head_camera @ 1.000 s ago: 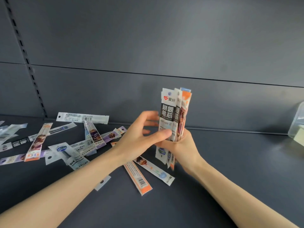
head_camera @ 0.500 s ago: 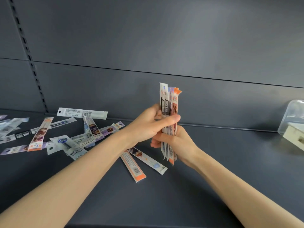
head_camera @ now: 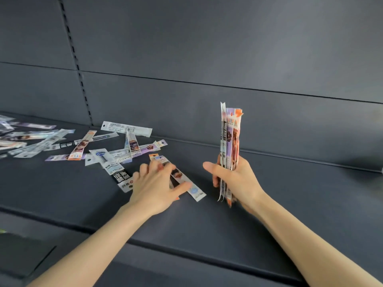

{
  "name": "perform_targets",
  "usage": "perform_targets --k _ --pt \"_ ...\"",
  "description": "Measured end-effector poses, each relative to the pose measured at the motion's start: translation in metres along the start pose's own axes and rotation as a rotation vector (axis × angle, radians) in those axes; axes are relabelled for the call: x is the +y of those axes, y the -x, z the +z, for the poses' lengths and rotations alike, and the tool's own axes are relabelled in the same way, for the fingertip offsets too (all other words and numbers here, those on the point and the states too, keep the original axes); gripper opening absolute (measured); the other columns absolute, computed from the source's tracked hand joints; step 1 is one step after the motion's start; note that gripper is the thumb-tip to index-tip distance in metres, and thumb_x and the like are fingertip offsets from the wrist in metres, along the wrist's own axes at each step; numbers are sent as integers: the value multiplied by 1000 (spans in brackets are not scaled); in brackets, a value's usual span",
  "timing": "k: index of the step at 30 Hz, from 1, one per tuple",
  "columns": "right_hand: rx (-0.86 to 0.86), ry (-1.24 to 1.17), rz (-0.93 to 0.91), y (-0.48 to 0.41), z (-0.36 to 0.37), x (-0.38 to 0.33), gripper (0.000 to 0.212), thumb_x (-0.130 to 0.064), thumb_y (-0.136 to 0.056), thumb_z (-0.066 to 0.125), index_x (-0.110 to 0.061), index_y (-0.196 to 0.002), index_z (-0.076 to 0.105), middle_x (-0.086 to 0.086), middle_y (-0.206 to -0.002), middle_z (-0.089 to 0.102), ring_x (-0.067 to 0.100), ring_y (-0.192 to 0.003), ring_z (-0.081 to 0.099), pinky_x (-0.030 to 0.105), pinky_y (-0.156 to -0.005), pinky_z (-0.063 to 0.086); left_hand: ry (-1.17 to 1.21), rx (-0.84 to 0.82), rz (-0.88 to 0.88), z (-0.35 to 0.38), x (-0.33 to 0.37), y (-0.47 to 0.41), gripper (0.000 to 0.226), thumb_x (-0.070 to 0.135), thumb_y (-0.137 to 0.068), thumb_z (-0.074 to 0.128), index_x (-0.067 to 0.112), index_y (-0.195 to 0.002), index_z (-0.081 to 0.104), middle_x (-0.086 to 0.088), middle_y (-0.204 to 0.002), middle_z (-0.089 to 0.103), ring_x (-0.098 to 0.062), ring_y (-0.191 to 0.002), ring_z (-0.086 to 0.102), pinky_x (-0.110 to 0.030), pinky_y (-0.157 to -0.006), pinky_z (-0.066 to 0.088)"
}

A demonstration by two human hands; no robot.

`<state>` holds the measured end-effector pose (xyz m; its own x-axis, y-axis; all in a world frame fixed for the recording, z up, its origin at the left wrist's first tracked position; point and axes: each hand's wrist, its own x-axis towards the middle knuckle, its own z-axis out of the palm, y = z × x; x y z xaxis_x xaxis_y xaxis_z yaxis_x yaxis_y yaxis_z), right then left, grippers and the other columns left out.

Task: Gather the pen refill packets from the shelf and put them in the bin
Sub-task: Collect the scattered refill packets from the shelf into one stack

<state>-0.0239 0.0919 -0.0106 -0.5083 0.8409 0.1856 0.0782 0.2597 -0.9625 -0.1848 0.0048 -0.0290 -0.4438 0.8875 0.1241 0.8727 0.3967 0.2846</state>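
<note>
Half a second ago both hands met at the upright bundle; now the left hand has dropped away to the shelf and lies palm down, fingers spread, over two loose packets, while the right hand holds the bundle alone.

The bundle of packets stands nearly vertical, long axis up and down, its upper ends fanned slightly, its lower ends poking out below the fist and blurred. The right hand is closed around its lower half, thumb out to the left.

Under the left hand, the white-ended packet lies on the shelf with its long axis running from far left to near right, its white end sticking out past the thumb. An orange-edged packet lies beside and partly beneath it on the same line; whether the fingers are pinching either one or only resting on them is hard to tell.

The scattered packets lie flat at mixed angles to the left, reaching out of view at the left edge. One long white packet lies against the back panel, parallel to it.

The shelf to the right of the bundle is bare dark surface. Its front edge runs below both forearms.
</note>
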Motion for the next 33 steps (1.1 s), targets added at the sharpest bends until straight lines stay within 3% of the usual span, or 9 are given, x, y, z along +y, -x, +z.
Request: perform_targets --k 5,8,11,17,20,23,26,29,33 --pt "3 -13 -14 5 2 -2 29 -17 -82 72 -11 -74 45 0 -54 53 9 -43 50 18 -48 47 400 -60 70 -6 -1 1 52 36 -80 68 27 -126 47 6 -130 53 -15 -122 50 -37 -101 39" --pt "1 -8 -10 7 1 -3 24 -14 -83 70 -11 -74 47 1 -57 53 7 -43 50 17 -48 47 393 51 -32 -6 8 4 54 47 -77 66 23 -122 48 4 -123 54 -17 -118 50 -39 -100 40" --pt "-5 -58 -4 7 2 -2 9 -8 -86 65 -9 -82 56 3 -60 55 6 -43 49 17 -49 47 212 7 -102 -7 16 6 73 59 -66 70 16 -121 46 -3 -117 51 -23 -114 48 -34 -89 42" --pt "-1 -1 -17 5 4 -1 11 -12 -86 65 -10 -97 65 -2 -54 51 5 -42 44 15 -51 45 373 -162 -140 -26 10 -2 26 27 -67 81 24 -73 56 6 -79 65 -18 -88 67 -36 -85 53" --pt "-9 3 -23 6 5 -1 9 -14 -85 67 -10 -93 66 -4 -50 50 5 -42 44 14 -50 45 436 -230 -126 -31 7 -8 16 19 -66 82 11 -77 73 -3 -81 73 -17 -82 69 -31 -79 52" --pt "-13 15 -32 7 5 -2 4 -12 -84 68 -8 -84 66 -7 -47 50 6 -42 43 15 -48 43 498 -242 -119 -27 5 -10 15 13 -66 79 8 -81 75 -4 -78 74 -20 -74 67 -28 -68 47" --pt "0 11 -38 8 5 -2 9 -8 -85 66 0 -81 64 -4 -55 53 7 -47 46 15 -49 44 563 -89 -106 -20 -2 -7 11 13 -70 75 13 -80 70 -6 -79 74 -23 -75 68 -31 -67 49" --pt "15 -32 -12 8 11 -6 8 -11 -87 64 -7 -81 64 1 -61 53 13 -55 49 17 -52 46 837 77 -92 -23 -8 0 11 11 -75 75 11 -83 68 -4 -76 74 -19 -70 68 -30 -63 50" --pt "-11 -172 58 -1 40 -18 8 -23 -87 66 -16 -90 69 -3 -57 52 13 -56 49 25 -55 45 1181 58 -56 -32 -16 6 18 4 -74 74 15 -87 70 -1 -80 76 -12 -68 69 -28 -56 51"
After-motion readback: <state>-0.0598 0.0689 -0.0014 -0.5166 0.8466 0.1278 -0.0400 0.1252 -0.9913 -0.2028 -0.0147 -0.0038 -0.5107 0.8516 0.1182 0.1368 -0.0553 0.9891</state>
